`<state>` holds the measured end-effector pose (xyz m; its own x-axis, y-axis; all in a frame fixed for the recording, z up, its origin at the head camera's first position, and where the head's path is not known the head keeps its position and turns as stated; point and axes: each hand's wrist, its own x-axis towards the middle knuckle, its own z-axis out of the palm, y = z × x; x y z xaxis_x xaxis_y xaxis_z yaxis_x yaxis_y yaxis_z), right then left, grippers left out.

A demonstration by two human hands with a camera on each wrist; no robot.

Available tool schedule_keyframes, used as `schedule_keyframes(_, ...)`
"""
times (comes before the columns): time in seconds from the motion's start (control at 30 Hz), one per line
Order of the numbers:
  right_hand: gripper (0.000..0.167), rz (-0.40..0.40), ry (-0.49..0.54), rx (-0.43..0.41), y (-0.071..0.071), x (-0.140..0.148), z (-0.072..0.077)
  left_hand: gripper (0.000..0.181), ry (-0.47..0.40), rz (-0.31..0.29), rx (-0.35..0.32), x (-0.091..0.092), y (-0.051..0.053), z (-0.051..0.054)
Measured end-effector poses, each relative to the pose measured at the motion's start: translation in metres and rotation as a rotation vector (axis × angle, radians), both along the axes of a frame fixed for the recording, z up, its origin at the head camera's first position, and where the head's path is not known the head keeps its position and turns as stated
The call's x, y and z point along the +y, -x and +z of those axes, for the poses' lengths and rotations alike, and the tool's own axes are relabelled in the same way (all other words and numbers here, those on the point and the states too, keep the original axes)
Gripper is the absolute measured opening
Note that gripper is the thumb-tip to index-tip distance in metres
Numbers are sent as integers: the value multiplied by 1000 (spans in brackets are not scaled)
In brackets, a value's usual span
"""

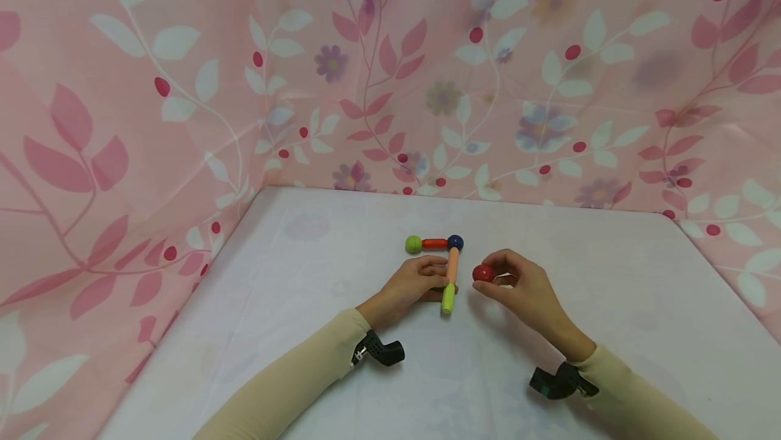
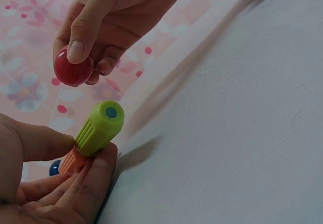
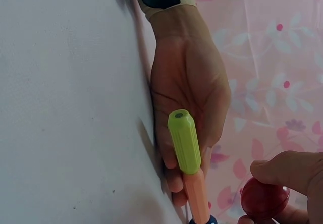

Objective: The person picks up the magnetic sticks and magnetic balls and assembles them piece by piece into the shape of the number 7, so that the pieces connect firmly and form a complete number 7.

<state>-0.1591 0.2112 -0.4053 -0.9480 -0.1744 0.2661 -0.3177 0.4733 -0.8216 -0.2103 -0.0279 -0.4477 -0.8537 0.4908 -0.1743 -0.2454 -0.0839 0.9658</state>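
My left hand (image 1: 415, 285) pinches a row of two rods, an orange rod (image 1: 452, 265) joined end to end with a lime green rod (image 1: 448, 299), between thumb and fingers near their joint. The green rod's free end, with a dark round centre, points toward me. At the far end the orange rod meets a dark blue ball (image 1: 455, 243). From that ball a red rod (image 1: 434, 243) runs left to a green ball (image 1: 413, 244). In my right hand (image 1: 531, 291), thumb and fingertips hold a red ball (image 2: 73, 68), apart from the rods.
The pieces lie on a table covered with a white cloth (image 1: 305, 250). A pink floral curtain (image 1: 439, 87) hangs behind and along the sides. Each wrist carries a small black camera (image 1: 381, 350).
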Motion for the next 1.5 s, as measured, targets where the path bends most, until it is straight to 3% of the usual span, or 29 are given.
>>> schedule_keyframes(0.5,34,63,21,0,-16,-17,-3,43,7,3,3,0,0,0)
schedule_keyframes(0.83,35,130,49,38,-22,-27,-13,42,31,33,0,2,0,-1)
schedule_keyframes(1.5,40,190,28,52,-34,-41,-22,41,42,27,25,1,-1,1)
